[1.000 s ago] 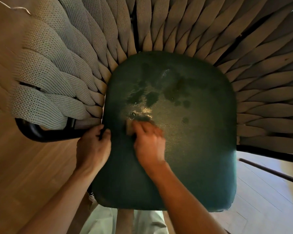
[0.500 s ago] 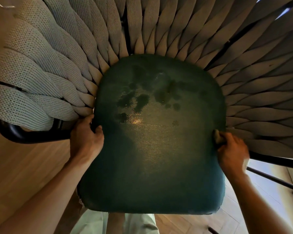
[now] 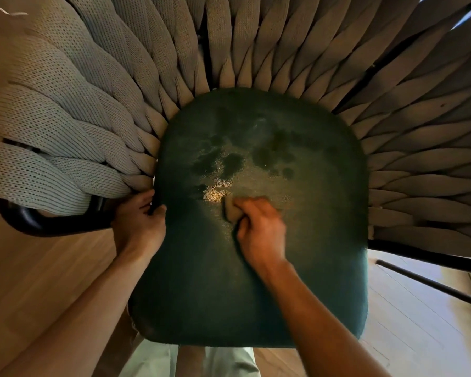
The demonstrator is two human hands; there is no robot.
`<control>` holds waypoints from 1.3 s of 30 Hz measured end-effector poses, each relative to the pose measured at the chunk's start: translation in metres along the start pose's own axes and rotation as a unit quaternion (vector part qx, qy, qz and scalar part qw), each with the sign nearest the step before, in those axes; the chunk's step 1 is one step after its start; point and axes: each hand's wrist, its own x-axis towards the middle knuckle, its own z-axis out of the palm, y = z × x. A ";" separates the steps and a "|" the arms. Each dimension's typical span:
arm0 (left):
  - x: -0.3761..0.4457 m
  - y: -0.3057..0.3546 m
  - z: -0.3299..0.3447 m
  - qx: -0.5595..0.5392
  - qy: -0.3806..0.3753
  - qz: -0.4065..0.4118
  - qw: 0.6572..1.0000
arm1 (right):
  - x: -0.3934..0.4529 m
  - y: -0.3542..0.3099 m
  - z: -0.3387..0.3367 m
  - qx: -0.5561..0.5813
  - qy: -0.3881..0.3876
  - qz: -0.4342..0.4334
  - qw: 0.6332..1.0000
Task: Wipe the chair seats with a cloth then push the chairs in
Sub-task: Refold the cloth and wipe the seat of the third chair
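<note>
The right hand [image 3: 259, 229] presses a cloth [image 3: 229, 209] on the seat [image 3: 297, 281]; the left hand [image 3: 139, 224] grips the seat's left edge.

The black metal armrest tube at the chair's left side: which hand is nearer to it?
Left. The left hand grips the green seat edge right beside the black tube. The right hand presses a small cloth on the seat's middle, farther from it.

Light wooden plank floor [image 3: 33, 281] carries the chair with dark green padded seat [image 3: 256, 295]. Its black metal legs [image 3: 430, 284] show at right.
</note>
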 end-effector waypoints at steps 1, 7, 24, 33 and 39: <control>-0.001 0.002 0.000 -0.023 0.008 -0.010 1.000 | 0.002 -0.014 0.011 0.010 -0.012 -0.008 1.000; 0.002 0.011 0.001 -0.124 0.046 -0.073 0.989 | 0.019 -0.098 0.068 0.014 -0.029 -0.047 0.998; 0.007 0.005 0.004 0.170 -0.003 0.066 0.983 | 0.010 0.044 -0.032 -0.083 -0.011 0.040 0.996; 0.007 0.011 0.005 0.185 0.008 0.089 0.979 | 0.008 0.135 -0.119 -0.110 0.060 0.204 0.971; 0.008 0.009 0.007 0.148 0.010 0.063 0.987 | 0.007 0.132 -0.102 -0.078 0.111 0.250 0.959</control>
